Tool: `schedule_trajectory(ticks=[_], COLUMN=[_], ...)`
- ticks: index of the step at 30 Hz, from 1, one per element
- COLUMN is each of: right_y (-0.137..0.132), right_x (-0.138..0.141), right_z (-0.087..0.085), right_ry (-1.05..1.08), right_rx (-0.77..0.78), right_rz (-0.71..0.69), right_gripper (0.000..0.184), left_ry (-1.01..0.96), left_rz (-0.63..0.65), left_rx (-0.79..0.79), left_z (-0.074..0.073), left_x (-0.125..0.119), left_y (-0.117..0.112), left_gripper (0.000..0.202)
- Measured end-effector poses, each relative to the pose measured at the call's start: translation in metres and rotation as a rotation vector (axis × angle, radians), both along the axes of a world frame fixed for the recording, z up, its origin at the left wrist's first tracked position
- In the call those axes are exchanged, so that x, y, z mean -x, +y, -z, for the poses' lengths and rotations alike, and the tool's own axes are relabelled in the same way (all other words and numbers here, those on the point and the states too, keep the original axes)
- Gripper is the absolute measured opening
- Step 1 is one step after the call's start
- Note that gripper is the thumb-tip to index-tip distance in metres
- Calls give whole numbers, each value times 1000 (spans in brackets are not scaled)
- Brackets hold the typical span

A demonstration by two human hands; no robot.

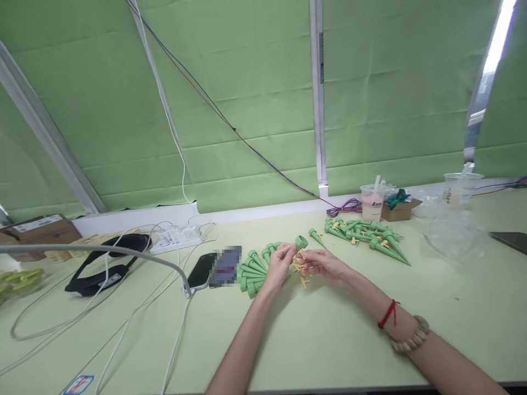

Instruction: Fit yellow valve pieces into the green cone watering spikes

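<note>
My left hand (281,264) is closed round a green plastic spike, whose wide round open end (302,242) shows above the fingers. Close beside it, my right hand (325,264) pinches a small yellow plastic piece (303,254) near that end. More yellow pieces (304,281) lie on the table just below the fingertips. Left of my left hand, several green spikes (253,265) are laid out in a fan, partly hidden by the hand. Beyond my right hand lies one spike (317,237), and a heap of green spikes (370,235) mixed with yellow pieces.
Two phones, a dark one (201,272) and a blurred one (225,267), lie left of the fan. Farther left are white cables (181,323), a power strip (175,237) and a black strap (111,274). A drink cup (373,203), small box (399,210) and clear plastic bag (453,233) stand right.
</note>
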State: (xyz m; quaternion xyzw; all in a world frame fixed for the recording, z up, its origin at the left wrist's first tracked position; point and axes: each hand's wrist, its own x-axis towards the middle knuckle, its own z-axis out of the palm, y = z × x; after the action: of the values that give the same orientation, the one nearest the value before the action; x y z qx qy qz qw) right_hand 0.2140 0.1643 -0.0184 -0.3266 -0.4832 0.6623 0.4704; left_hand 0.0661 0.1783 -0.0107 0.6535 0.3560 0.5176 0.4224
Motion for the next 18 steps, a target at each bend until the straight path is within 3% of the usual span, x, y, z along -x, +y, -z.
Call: schedule_trajectory(ticks=[3, 5, 8, 11, 14, 18], right_y=[3, 4, 3, 0, -3, -6], right_x=[2, 3, 6, 8, 9, 5], right_z=[8, 12, 11, 6, 2, 2], right_ry=[-272, -317, -194, 37, 233, 271], right_rx=[-324, -467, -291, 25, 184, 239], right_rz=[247, 382, 326, 3, -231, -236], right_gripper=[22, 24, 20, 36, 38, 27], left_ry=[60, 70, 38, -20, -49, -80], left_rz=[-113, -166, -161, -96, -1, 39], left_rx=[-44, -57, -64, -32, 9, 93], left_z=[5, 8, 10, 9, 8, 7], left_x=[0, -1, -2, -2, -4, -6], left_y=[3, 5, 7, 5, 1, -4], left_gripper=[31, 28, 31, 36, 35, 26])
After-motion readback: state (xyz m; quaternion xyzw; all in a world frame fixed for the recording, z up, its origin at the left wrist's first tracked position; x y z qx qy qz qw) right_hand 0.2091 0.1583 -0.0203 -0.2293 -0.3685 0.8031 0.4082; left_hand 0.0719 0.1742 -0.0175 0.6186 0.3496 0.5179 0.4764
